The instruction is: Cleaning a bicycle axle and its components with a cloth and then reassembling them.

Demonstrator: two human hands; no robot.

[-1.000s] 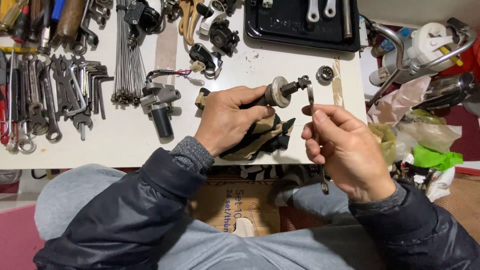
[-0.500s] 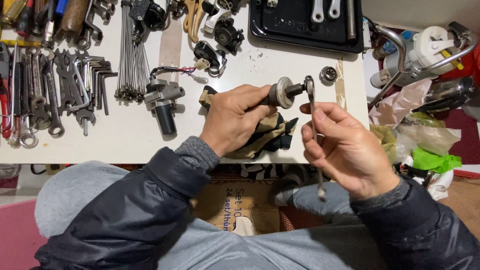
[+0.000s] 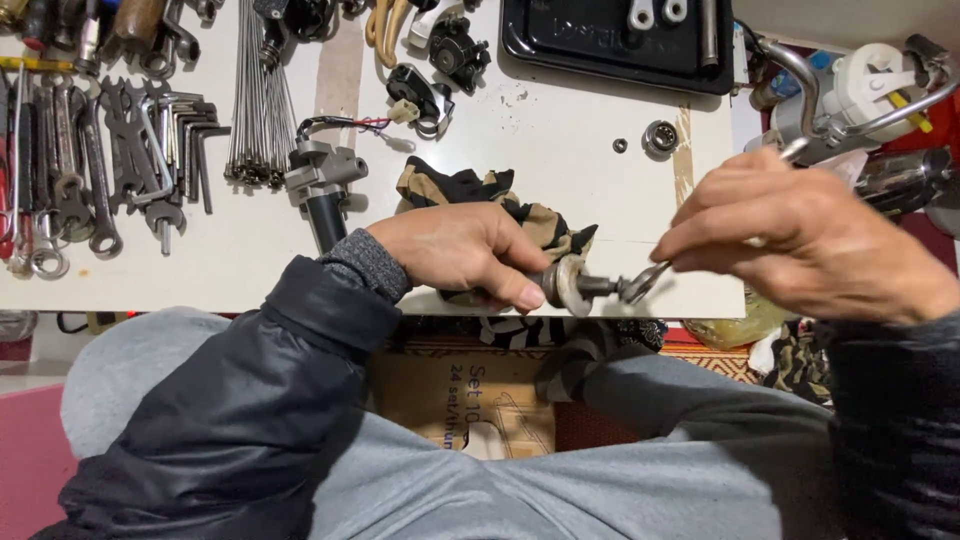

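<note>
Far left, a row of wrenches (image 3: 70,180) lies on the white worktop (image 3: 540,130), too overlapped to count. Next come one bundle of spokes (image 3: 260,120) and, just beside it, one black-handled part (image 3: 320,190) with red wires.

Now the middle: the left hand (image 3: 455,255) is closed around the hub (image 3: 560,285), with a patterned rag (image 3: 520,215) underneath. The hub sits right at the worktop's near edge, its pale disc and axle stub pointing right. A second ago it was held up higher with the axle aimed away. Now it's down at the edge and turned sideways.

On to the right hand (image 3: 800,245), fingers pinched shut on a thin spanner (image 3: 645,282). The spanner hung upright before; now it's swung over flat, and its jaw meets the axle stub. By the look of it, that means the tool is seated and a nut is being worked.

Behind, two small round parts rest on the worktop: one ring (image 3: 620,146) and one larger bearing piece (image 3: 660,136). One black tray (image 3: 620,40) sits at the back, and clutter with chrome tubing (image 3: 800,70) is piled far right.
</note>
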